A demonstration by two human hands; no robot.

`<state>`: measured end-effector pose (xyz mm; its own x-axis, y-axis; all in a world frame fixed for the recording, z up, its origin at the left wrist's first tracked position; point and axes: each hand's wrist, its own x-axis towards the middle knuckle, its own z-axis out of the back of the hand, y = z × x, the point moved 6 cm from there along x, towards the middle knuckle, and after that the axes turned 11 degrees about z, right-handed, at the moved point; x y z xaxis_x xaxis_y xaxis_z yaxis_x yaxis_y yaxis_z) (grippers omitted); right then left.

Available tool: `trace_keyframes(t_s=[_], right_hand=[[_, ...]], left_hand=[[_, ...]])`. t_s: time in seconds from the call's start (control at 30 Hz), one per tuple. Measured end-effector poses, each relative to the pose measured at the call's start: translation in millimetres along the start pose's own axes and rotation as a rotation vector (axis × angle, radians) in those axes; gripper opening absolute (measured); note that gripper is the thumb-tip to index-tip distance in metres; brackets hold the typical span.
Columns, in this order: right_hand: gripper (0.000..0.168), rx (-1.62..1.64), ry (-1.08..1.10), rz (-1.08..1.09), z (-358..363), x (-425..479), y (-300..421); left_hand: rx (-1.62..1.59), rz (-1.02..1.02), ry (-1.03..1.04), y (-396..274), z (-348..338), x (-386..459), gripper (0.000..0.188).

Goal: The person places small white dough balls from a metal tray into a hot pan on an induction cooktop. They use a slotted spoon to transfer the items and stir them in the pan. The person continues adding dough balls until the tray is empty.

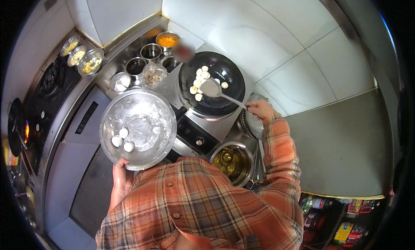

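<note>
My left hand grips the near rim of a wide stainless steel bowl. Inside that bowl lie three round, white-coated balls, and white residue streaks its inner surface. My right hand holds the handle of a metal spatula, whose blade is inside a black wok. Several pale balls, some lightly browned, are gathered around the blade; it partly covers a few of them. The wok sits on a steel countertop cooker, its short black handle pointing towards the bowl.
Black cooker controls face me. A pot of yellow oil stands near my right forearm, behind it a perforated strainer. Small ingredient bowls crowd the wok's left. Farther left, a flame burns by another pan.
</note>
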<state>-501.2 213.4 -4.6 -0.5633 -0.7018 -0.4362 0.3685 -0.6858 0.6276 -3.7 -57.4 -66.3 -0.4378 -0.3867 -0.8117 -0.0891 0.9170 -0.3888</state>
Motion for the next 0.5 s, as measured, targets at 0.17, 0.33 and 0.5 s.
trace_keyframes(t_s=[0.17, 0.33, 0.5], right_hand=[[0.032, -0.529, -0.388, 0.293, 5, 67, 43], [0.037, -0.899, -0.581, 0.102, 26, 71, 68], [0.027, -0.998, -0.445, -0.043, 55, 18, 43]], left_hand=[[0.016, -0.013, 0.02, -3, -11, -6, 0.049], [0.021, -0.027, -0.015, -2, -12, -14, 0.052], [0.009, -0.052, -0.008, -1, -14, -10, 0.048]])
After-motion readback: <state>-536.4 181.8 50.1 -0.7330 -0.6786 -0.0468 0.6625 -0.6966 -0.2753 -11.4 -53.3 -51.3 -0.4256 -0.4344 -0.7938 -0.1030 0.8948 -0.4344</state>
